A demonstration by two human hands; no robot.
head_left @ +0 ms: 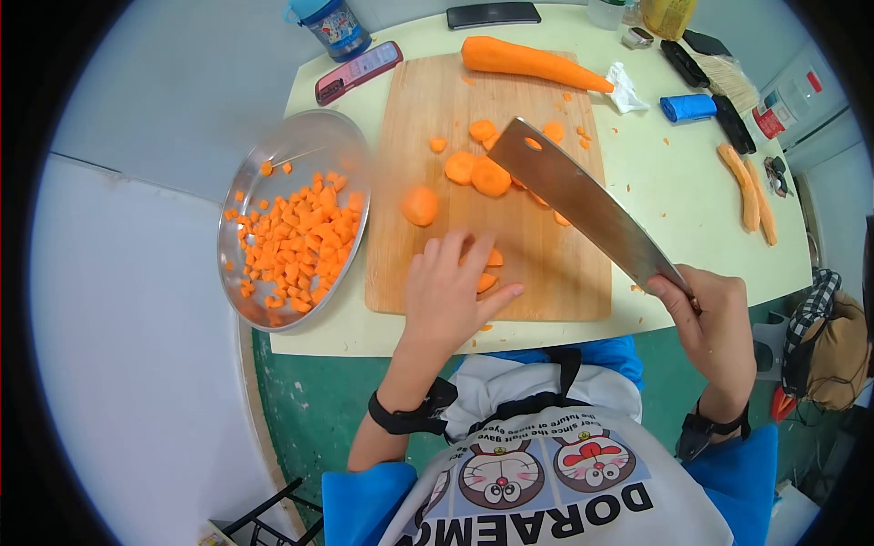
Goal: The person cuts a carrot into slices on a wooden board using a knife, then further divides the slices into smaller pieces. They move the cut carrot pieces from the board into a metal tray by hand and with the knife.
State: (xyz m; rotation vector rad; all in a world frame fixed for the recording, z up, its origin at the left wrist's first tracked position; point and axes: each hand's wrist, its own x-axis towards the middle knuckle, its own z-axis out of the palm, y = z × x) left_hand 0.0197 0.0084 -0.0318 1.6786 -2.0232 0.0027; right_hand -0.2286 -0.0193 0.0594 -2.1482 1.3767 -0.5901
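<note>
My right hand (715, 318) is wrapped round the handle of a cleaver (583, 202), whose wide blade slants up and left above the cutting board (401, 118). On the board's near part, my left hand (446, 291) rests with thumb and fingers apart, beside cut carrot pieces (493, 257) that it partly covers. Several round carrot slices (491, 177) lie farther up, some partly behind the blade. One thick carrot slice (421, 207) sits alone just beyond my left fingers. A long peeled carrot (537, 64) lies across the board's far end.
A steel bowl (238, 296) of diced carrot (296, 232) stands left of the board, at the table's edge. Around the far side are a red-cased phone (360, 73), a black phone (493, 15), a blue cup (337, 32) and a crumpled tissue (625, 89). Thin orange roots (742, 187) lie at right.
</note>
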